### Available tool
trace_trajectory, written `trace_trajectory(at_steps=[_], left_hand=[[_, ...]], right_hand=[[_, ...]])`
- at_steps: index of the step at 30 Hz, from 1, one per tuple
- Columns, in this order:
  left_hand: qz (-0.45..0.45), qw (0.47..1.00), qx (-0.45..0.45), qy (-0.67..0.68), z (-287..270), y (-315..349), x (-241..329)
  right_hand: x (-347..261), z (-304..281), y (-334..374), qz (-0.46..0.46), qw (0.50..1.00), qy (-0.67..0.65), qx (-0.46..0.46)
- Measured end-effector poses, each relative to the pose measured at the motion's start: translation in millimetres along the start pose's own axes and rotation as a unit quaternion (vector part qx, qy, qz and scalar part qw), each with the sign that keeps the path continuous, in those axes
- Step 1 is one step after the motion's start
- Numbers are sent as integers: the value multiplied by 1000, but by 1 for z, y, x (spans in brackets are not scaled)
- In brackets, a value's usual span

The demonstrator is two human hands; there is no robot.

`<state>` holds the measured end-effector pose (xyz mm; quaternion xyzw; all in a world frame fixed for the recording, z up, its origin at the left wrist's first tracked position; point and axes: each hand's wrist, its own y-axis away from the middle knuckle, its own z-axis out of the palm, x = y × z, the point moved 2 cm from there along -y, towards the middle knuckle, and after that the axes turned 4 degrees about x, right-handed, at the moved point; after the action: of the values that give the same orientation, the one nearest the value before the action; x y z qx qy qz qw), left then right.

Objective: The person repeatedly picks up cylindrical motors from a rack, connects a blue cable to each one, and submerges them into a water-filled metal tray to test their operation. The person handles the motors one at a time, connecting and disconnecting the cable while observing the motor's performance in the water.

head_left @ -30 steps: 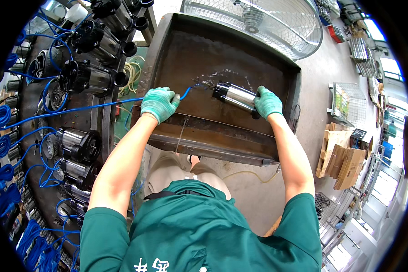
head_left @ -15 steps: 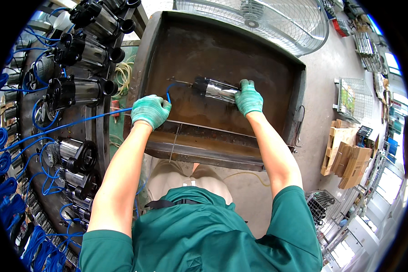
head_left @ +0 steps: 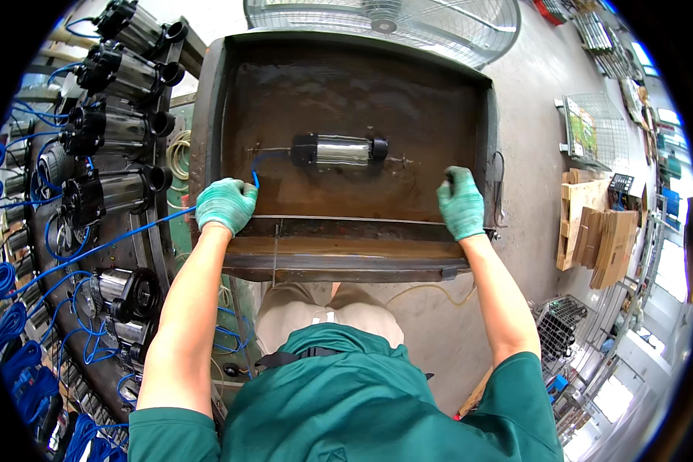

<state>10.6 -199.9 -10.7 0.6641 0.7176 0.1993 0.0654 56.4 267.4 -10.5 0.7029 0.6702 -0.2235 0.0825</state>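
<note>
My left hand [head_left: 226,206], in a green work glove, is closed around a blue cable [head_left: 146,222] above the tank's left front corner. The cable dips into the brown liquid and leads to a shiny metal cylindrical pump [head_left: 343,150] with black ends. The pump lies sideways, at least partly submerged, in the middle of a dark metal tank [head_left: 208,123]. My right hand [head_left: 461,203], gloved the same way, is over the tank's right front part, apart from the pump. Its fingers are loosely bent, with a gap at the thumb and nothing visible in them.
At left, several similar pumps [head_left: 115,132] stand on a dark rack, with coiled blue cables [head_left: 31,396] beside them. A large wire-guarded fan [head_left: 385,23] is beyond the tank. Cardboard [head_left: 612,242] and a wire cage [head_left: 593,135] stand on the floor at right.
My right hand has let go of the pump and moved right and toward me. The pump now lies level in the liquid, while my left hand keeps the cable. The view has shifted.
</note>
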Motion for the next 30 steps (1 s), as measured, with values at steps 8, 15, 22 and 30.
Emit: trace_trajectory(at_steps=[8, 15, 22, 30], left_hand=[[4, 1000, 21, -17, 5, 0, 1], [-15, 999, 37, -22, 7, 0, 2], [-11, 999, 37, -25, 11, -2, 0], [-14, 999, 30, -23, 10, -1, 1]], right_hand=[[84, -11, 23, 166, 986, 7, -12], [79, -11, 17, 232, 965, 102, -67], [81, -10, 17, 247, 958, 110, -93], [76, -14, 14, 265, 951, 113, -114]])
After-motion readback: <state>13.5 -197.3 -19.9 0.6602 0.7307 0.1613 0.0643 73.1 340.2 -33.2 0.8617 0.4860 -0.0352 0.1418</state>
